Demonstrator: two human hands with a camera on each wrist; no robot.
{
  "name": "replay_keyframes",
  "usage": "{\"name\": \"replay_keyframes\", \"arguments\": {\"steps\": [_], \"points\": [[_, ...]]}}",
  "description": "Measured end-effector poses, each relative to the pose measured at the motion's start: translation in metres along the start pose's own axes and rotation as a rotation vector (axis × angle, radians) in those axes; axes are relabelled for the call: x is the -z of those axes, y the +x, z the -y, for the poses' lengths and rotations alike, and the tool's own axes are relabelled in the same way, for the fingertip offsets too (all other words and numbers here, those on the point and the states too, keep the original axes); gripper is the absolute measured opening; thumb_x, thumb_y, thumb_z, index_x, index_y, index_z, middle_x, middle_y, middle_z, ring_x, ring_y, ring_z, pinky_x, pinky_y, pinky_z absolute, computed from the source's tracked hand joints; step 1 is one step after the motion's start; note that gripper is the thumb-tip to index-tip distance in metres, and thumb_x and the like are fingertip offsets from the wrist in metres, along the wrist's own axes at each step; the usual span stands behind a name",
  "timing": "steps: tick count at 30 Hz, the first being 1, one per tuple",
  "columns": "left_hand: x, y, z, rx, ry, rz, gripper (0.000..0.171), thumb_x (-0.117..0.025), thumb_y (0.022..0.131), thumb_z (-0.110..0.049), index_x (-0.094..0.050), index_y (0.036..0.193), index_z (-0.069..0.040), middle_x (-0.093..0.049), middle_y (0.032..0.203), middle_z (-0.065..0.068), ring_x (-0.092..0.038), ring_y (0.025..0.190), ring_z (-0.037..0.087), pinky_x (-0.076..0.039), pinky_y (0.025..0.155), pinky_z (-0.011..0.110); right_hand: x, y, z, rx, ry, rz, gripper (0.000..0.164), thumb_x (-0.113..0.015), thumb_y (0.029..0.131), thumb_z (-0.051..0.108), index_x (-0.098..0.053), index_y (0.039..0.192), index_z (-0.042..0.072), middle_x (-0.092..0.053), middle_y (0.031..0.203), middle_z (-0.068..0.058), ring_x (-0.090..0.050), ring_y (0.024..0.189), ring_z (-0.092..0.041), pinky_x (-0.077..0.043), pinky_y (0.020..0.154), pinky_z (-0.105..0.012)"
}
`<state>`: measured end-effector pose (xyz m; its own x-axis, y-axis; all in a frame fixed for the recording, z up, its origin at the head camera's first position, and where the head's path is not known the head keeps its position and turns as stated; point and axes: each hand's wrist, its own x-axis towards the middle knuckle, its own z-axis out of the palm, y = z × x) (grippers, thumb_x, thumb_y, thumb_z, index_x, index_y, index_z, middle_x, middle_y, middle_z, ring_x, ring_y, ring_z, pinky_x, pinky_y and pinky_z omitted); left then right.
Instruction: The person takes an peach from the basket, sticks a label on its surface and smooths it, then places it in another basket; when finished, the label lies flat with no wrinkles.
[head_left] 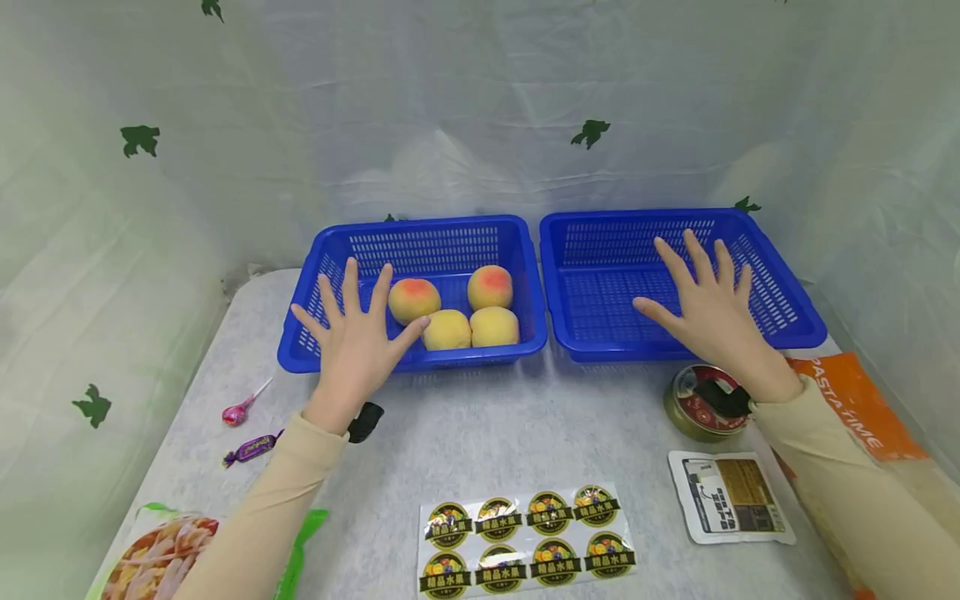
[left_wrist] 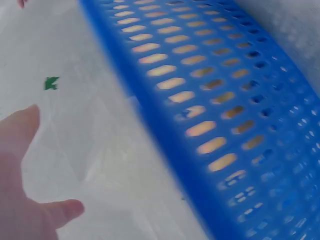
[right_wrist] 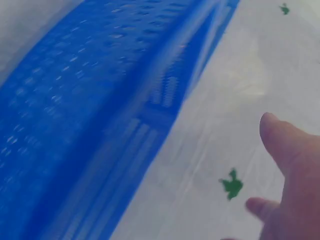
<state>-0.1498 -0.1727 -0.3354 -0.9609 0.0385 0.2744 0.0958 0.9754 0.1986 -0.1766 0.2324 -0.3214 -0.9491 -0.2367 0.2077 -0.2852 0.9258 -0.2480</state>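
Observation:
My left hand [head_left: 351,348] is raised, fingers spread, over the front left part of a blue plastic basket [head_left: 532,292]. Several yellow peaches, among them one with a red blush [head_left: 491,287], lie in that basket; the thumb tip overlaps one peach [head_left: 448,331] in the head view, and contact cannot be told. Spread likewise, my right hand [head_left: 716,321] hovers over a second blue basket [head_left: 600,304] that stands beside the first. Neither hand holds anything. Both wrist views are blurred; fingers and thumb [left_wrist: 62,212] on the left, and a right fingertip [right_wrist: 270,125], show near basket walls.
A sticker sheet [head_left: 525,542] lies at the front centre. To the left are a lollipop [head_left: 236,412], a purple-wrapped candy [head_left: 253,448] and a food bag [head_left: 161,558]. A round can [head_left: 693,417], a white pouch [head_left: 727,497] and an orange pasta bag [head_left: 870,408] are on the right.

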Motion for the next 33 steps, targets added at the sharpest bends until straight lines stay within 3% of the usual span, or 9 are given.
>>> {"name": "replay_keyframes", "arguments": {"steps": [3,8,13,15,19,22,25,29,33], "points": [[0.013,-0.004,-0.002,-0.027,-0.13,-0.025,0.077,-0.037,0.083,-0.067,-0.011,0.145,-0.029,0.001,0.149,0.012,0.014,0.131,0.039,0.016,0.092,0.065,0.005,0.01,0.011,0.114,0.138,-0.02,0.077,-0.05,0.087,0.049,-0.007,0.146,0.025,-0.001,0.149,-0.011,0.008,0.132,-0.037,0.006,0.096,-0.064],[0.041,-0.016,-0.001,-0.089,-0.566,-0.094,0.061,-0.051,0.089,-0.042,-0.024,0.142,-0.029,-0.019,0.147,0.001,-0.015,0.133,0.024,-0.013,0.103,0.055,0.013,0.033,0.044,0.294,0.46,0.019,0.072,-0.059,0.087,0.033,-0.014,0.144,0.032,-0.011,0.148,0.005,-0.008,0.134,-0.019,-0.012,0.103,-0.054],[0.06,-0.034,0.008,-0.053,-1.029,-0.047,0.05,-0.049,0.093,-0.019,-0.031,0.14,-0.026,-0.035,0.139,0.003,-0.037,0.124,0.019,-0.032,0.099,0.032,0.022,0.051,0.091,0.342,0.792,0.222,0.067,-0.055,0.09,0.018,-0.016,0.144,0.027,-0.017,0.146,0.007,-0.019,0.132,-0.019,-0.022,0.103,-0.046],[0.063,-0.041,0.014,-0.03,-1.202,-0.012,0.049,-0.045,0.095,-0.014,-0.029,0.141,-0.023,-0.036,0.137,0.01,-0.039,0.123,0.022,-0.034,0.098,0.027,0.022,0.058,0.107,0.35,0.898,0.305,0.066,-0.054,0.091,0.014,-0.016,0.144,0.023,-0.018,0.146,0.002,-0.02,0.132,-0.022,-0.023,0.103,-0.046],[0.063,-0.055,0.024,0.0,-1.449,0.054,0.048,-0.038,0.097,-0.01,-0.023,0.142,-0.017,-0.03,0.137,0.021,-0.04,0.122,0.028,-0.035,0.096,0.026,0.007,0.074,0.128,0.356,1.03,0.437,0.064,-0.052,0.092,0.014,-0.017,0.144,0.021,-0.02,0.146,-0.002,-0.024,0.13,-0.023,-0.026,0.101,-0.043],[0.057,-0.065,0.031,0.042,-1.515,0.116,0.048,-0.034,0.098,-0.013,-0.019,0.143,-0.017,-0.028,0.137,0.023,-0.039,0.121,0.031,-0.035,0.096,0.028,-0.008,0.084,0.139,0.338,1.099,0.524,0.061,-0.051,0.092,0.014,-0.019,0.144,0.021,-0.021,0.145,-0.003,-0.027,0.129,-0.022,-0.027,0.1,-0.043],[0.047,-0.074,0.037,0.108,-1.519,0.163,0.048,-0.033,0.099,-0.017,-0.016,0.144,-0.019,-0.031,0.135,0.023,-0.042,0.12,0.031,-0.037,0.095,0.029,-0.027,0.093,0.148,0.316,1.151,0.61,0.061,-0.053,0.091,0.015,-0.021,0.143,0.02,-0.023,0.144,-0.004,-0.03,0.126,-0.023,-0.028,0.1,-0.043],[0.03,-0.082,0.043,0.196,-1.46,0.229,0.05,-0.035,0.099,-0.022,-0.013,0.144,-0.022,-0.034,0.132,0.026,-0.046,0.116,0.03,-0.04,0.092,0.029,-0.059,0.105,0.154,0.28,1.176,0.705,0.059,-0.056,0.089,0.018,-0.028,0.14,0.022,-0.025,0.142,-0.002,-0.038,0.121,-0.021,-0.032,0.098,-0.041],[0.012,-0.081,0.046,0.265,-1.385,0.323,0.057,-0.038,0.097,-0.029,-0.006,0.144,-0.029,-0.029,0.135,0.026,-0.045,0.115,0.033,-0.04,0.093,0.031,-0.089,0.115,0.159,0.227,1.138,0.729,0.055,-0.06,0.087,0.018,-0.036,0.136,0.023,-0.031,0.14,-0.002,-0.04,0.119,-0.016,-0.034,0.096,-0.037]]}}
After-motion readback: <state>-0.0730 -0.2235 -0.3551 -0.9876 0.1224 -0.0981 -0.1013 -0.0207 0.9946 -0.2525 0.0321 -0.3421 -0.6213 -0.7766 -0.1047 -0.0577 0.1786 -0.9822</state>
